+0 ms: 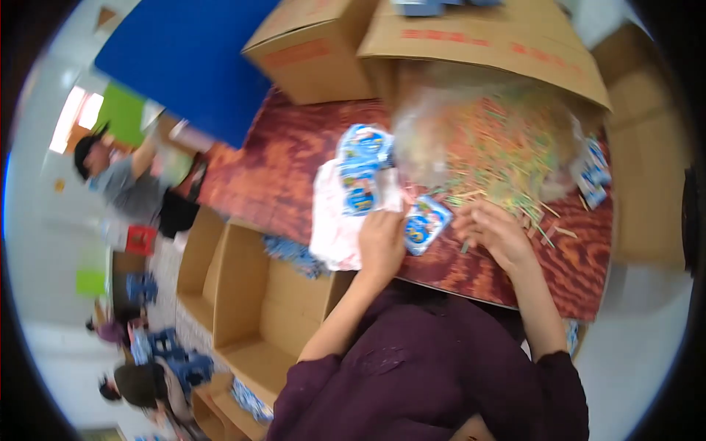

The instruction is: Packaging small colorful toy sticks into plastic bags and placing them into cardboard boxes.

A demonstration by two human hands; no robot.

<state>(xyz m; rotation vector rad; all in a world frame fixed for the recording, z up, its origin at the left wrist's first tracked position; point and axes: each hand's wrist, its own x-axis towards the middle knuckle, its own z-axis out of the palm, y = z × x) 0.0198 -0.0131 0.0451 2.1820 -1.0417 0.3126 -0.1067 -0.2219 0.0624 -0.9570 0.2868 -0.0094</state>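
My left hand (381,242) holds a small blue and white packet (425,224) at the near edge of the reddish wood-grain table (287,162). Just to its right, my right hand (494,234) has its fingers closed around a few thin coloured sticks pulled from a big heap of coloured sticks (507,143) lying on clear plastic. A stack of blue and white packets (362,167) rests on a pink and white bag (334,217) left of my left hand.
Cardboard boxes (316,48) stand at the table's far side, another open box (254,309) sits on the floor at my left. A blue board (184,59) leans at the back left. More packets (594,176) lie at the right. Other people work at the far left.
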